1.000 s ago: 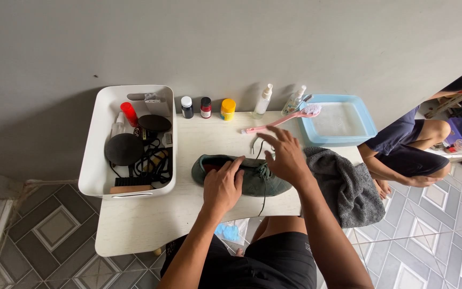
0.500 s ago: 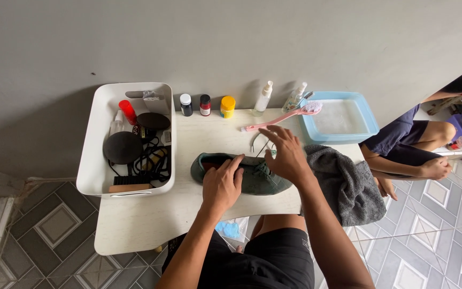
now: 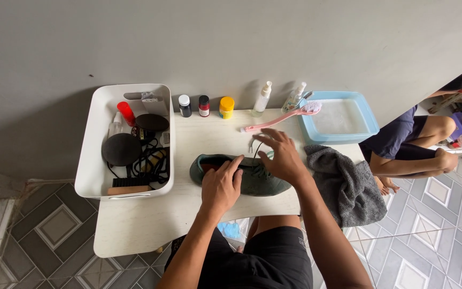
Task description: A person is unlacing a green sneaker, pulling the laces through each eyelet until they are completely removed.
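Table (image 3: 151, 225); shoe (image 3: 266, 182), towel (image 3: 343, 179), bin (image 3: 94, 166)

One green shoe (image 3: 241, 174), one grey towel (image 3: 346, 184), one pink brush (image 3: 284, 118), one blue basin (image 3: 370, 120) – plus three small jars (image 3: 204, 106), two spray bottles (image 3: 263, 98) far along the wall, one white bin (image 3: 94, 160) left.

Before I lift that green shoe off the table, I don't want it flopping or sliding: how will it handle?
The green shoe looks soft on top, so the upper would likely give under a grip while the sole stays firmer. Its loose lace trails free and may dangle or snag. Lying flat under the left hand and right hand, it seems unlikely to roll, and probably light.
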